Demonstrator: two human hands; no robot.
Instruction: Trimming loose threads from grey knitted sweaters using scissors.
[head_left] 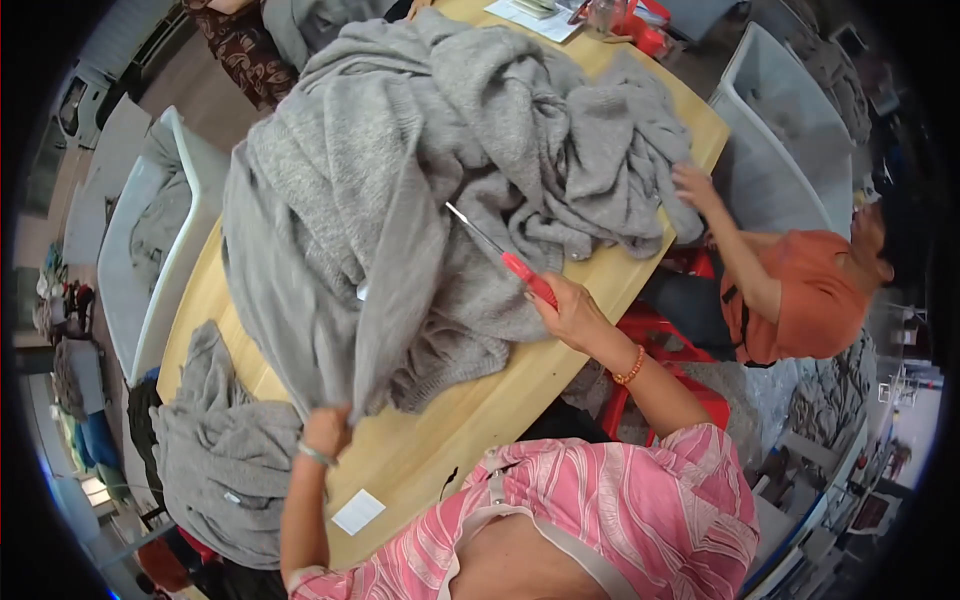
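A large heap of grey knitted garments [330, 150] covers most of the wooden table [440, 450]. At the heap's near left, my left hand [327, 432] is closed on the lower end of a grey knit garment [392, 270], whose fabric stretches up from it in long folds. My right hand [572, 315] grips the red handle of a slim tool [522, 272] with a thin metal shaft. Its pale tip points up and left, over the heap; whether it touches the cloth I cannot tell. The tool's exact kind is unclear.
Another grey knit pile [230, 470] lies at the table's left end, near a white paper slip [358, 511]. Pale bins [150, 250] flank the table. At right, a person in an orange top [800, 295] reaches toward the heap. Red stools [690, 380] stand beside the table.
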